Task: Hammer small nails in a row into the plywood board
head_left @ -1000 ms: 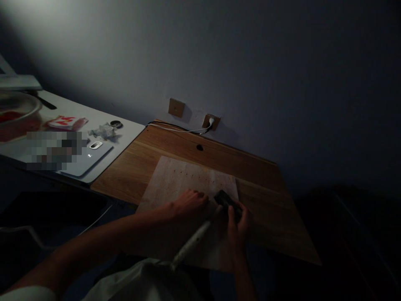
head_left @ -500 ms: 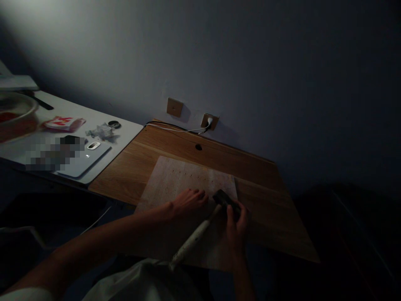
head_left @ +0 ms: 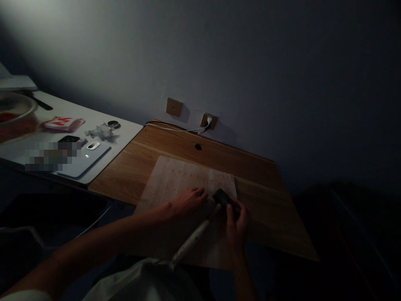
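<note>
In dim light a pale board (head_left: 175, 179) with rows of small dots lies on a wooden desk (head_left: 131, 167). My left hand (head_left: 187, 200) rests on the board, fingers curled down against it near the dots. A hammer lies across the board: dark head (head_left: 223, 197) and pale handle (head_left: 191, 240) that runs back toward my lap. My right hand (head_left: 237, 221) is closed on the hammer just behind its head, thumb on top. Anything under my left fingertips is too dark to see.
A wall socket (head_left: 206, 121) with a white cable sits behind the desk, beside a switch plate (head_left: 174, 107). To the left is a white table (head_left: 125, 129) with a grey tablet (head_left: 84, 161), a red-and-white packet (head_left: 62, 123), crumpled wrap and a bowl (head_left: 14, 108). Dark floor lies to the right.
Almost nothing has moved. The view has drifted slightly, and both hands and the hammer keep nearly the same places on the board.
</note>
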`<state>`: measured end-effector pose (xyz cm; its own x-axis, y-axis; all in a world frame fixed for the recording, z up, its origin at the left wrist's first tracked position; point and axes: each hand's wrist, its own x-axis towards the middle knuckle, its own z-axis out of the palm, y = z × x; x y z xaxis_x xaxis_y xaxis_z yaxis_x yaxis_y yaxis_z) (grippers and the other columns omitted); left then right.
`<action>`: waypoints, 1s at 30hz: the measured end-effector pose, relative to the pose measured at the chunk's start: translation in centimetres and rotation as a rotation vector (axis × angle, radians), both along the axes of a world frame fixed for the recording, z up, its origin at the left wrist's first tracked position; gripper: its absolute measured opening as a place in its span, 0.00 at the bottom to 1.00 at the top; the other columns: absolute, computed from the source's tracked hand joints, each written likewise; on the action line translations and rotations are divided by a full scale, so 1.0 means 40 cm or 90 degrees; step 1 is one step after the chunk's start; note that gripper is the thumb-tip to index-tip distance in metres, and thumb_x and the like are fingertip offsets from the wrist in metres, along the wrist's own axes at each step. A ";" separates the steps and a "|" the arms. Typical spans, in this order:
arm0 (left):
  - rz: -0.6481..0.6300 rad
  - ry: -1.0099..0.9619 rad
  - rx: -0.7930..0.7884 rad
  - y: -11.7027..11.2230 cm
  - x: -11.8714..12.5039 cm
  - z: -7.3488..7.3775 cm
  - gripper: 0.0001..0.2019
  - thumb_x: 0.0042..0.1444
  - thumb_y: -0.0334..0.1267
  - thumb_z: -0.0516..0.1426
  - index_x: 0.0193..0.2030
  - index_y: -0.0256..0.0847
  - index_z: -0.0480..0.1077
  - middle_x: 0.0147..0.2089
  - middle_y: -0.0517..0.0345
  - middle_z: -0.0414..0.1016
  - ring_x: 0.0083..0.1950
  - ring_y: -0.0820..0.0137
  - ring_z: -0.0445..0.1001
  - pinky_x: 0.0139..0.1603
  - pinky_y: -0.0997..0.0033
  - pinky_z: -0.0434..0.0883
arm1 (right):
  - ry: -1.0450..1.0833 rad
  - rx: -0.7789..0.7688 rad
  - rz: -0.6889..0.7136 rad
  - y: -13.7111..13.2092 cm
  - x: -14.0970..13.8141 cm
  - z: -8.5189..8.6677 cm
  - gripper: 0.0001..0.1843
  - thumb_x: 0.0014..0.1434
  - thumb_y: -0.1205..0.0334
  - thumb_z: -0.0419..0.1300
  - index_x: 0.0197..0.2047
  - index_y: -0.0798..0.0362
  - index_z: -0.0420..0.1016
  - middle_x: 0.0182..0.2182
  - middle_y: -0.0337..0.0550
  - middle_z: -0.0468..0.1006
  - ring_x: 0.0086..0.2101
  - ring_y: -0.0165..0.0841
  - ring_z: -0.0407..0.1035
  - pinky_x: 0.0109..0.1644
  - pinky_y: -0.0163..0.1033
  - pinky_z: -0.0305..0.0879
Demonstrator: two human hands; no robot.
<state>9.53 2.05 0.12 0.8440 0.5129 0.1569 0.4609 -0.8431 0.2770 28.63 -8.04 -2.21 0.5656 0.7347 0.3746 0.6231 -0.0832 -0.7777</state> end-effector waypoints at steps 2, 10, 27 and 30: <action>0.004 0.007 -0.025 -0.003 -0.003 0.012 0.08 0.66 0.31 0.52 0.48 0.36 0.69 0.44 0.48 0.73 0.38 0.66 0.72 0.33 0.69 0.68 | 0.001 0.003 0.001 0.000 -0.001 0.001 0.23 0.63 0.44 0.56 0.49 0.55 0.73 0.47 0.55 0.74 0.50 0.47 0.68 0.56 0.52 0.62; 0.039 -0.044 -0.105 -0.003 -0.014 0.027 0.12 0.69 0.31 0.45 0.44 0.36 0.69 0.41 0.51 0.72 0.37 0.68 0.71 0.38 0.70 0.70 | 0.015 -0.004 0.000 0.000 -0.007 0.005 0.22 0.64 0.44 0.56 0.49 0.55 0.72 0.48 0.55 0.73 0.50 0.46 0.67 0.57 0.52 0.62; 0.107 -0.174 -0.174 -0.033 -0.157 0.049 0.16 0.73 0.44 0.46 0.46 0.39 0.71 0.43 0.51 0.77 0.41 0.66 0.77 0.43 0.67 0.71 | 0.014 -0.001 -0.005 -0.002 -0.001 -0.002 0.23 0.64 0.43 0.57 0.49 0.54 0.73 0.48 0.54 0.73 0.51 0.46 0.67 0.57 0.52 0.62; 0.112 -0.170 -0.085 -0.046 -0.199 0.033 0.12 0.71 0.41 0.48 0.49 0.38 0.70 0.48 0.48 0.77 0.47 0.65 0.76 0.49 0.64 0.73 | 0.011 0.005 -0.001 -0.001 0.000 -0.008 0.23 0.64 0.43 0.57 0.49 0.54 0.73 0.48 0.54 0.72 0.51 0.46 0.67 0.57 0.52 0.62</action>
<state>1.59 0.21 1.46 0.6793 0.6775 0.2821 0.4924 -0.7058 0.5094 28.64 -8.08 -2.53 0.5734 0.7309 0.3700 0.6095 -0.0787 -0.7889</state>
